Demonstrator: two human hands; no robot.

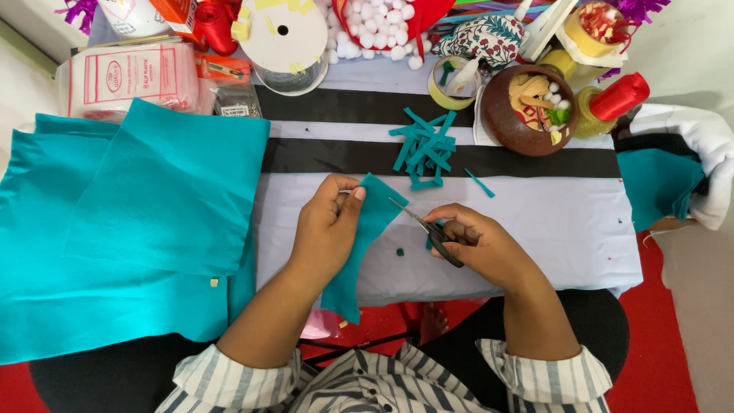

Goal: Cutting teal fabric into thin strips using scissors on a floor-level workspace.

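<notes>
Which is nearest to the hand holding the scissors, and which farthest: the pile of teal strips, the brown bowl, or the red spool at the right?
From the right hand:
1. Pile of teal strips, straight ahead.
2. Brown bowl, ahead and rightward.
3. Red spool, far right corner.

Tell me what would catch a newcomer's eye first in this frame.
The big teal felt sheets covering the left side of the table stand out most. In the middle, the left hand holds a teal felt piece while the right hand points scissors at its edge. Behind them lies a pile of teal strips, with a brown bowl of craft bits to its right.
</notes>
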